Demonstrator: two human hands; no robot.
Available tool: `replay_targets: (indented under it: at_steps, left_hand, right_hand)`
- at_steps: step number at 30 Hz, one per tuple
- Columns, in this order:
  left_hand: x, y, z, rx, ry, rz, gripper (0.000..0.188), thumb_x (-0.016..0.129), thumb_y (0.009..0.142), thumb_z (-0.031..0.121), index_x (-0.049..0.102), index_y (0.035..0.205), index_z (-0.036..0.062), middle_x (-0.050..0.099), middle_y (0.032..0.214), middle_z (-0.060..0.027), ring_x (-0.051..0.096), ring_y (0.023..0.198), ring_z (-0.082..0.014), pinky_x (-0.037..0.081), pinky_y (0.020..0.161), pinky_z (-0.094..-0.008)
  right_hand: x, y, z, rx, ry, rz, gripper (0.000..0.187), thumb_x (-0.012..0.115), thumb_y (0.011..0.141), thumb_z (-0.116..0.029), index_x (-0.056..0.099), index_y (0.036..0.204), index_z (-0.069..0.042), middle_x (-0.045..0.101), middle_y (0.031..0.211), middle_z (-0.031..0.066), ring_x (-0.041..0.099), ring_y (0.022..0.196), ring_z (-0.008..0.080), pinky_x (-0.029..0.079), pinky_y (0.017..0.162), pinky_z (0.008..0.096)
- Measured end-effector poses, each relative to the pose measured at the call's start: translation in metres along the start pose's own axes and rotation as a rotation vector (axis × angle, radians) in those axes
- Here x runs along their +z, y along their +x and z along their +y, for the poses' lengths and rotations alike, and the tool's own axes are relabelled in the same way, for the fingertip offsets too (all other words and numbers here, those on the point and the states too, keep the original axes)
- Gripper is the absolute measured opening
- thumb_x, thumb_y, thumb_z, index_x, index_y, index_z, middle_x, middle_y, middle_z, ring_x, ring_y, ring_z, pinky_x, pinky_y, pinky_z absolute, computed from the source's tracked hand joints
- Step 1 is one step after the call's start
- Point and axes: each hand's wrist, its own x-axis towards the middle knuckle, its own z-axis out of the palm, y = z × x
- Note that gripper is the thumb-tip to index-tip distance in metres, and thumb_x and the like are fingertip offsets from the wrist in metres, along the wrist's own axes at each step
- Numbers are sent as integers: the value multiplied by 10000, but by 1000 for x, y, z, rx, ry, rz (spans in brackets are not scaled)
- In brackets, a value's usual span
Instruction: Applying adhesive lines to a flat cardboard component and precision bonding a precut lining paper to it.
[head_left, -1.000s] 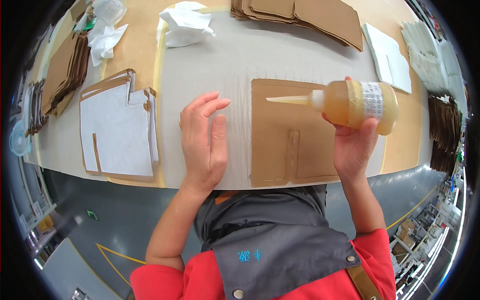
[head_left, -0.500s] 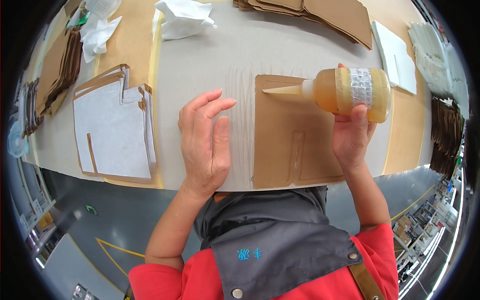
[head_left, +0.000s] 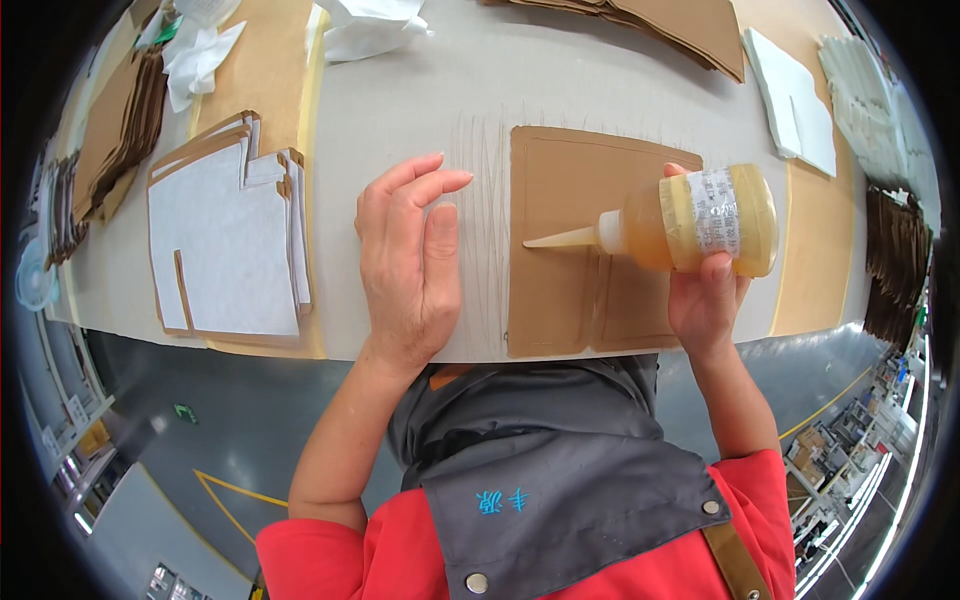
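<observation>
Bottle was sideways, gripped by right hand, nozzle over brown panel; left hand was unclenched, loosely curved, over counter.

From here, the bottle seems glossy plastic; under it, the brown sheet looks smooth and matt.

The bottle hid part of the right hand and part of the brown panel; toward one o'clock, the view's top edge cropped a brown stack; at four o'clock, shelf items were too small to identify.
</observation>
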Motion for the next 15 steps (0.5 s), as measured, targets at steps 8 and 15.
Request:
replay_targets:
  at_steps: [8, 15]
  left_hand:
    - [0, 2, 0, 5, 10, 10, 233, 473, 1026, 173, 646, 1131, 56, 581, 1230, -139, 519, 1124, -280, 400, 970, -380]
    - [0, 0, 0, 6, -13, 25, 225, 479, 1032, 180, 651, 1123, 67, 582, 1237, -123, 516, 1126, -270, 403, 968, -369]
  right_hand:
    - [1, -18, -7, 70, -10, -2, 859, 785, 826, -496, 401, 1429, -18, 512, 1393, 246, 521, 1285, 293, 446, 1065, 428]
    - [-3, -41, -9, 164, -10, -24, 1006, 845, 737, -538, 346, 1452, -37, 522, 1362, 233, 506, 1292, 306, 460, 1041, 433]
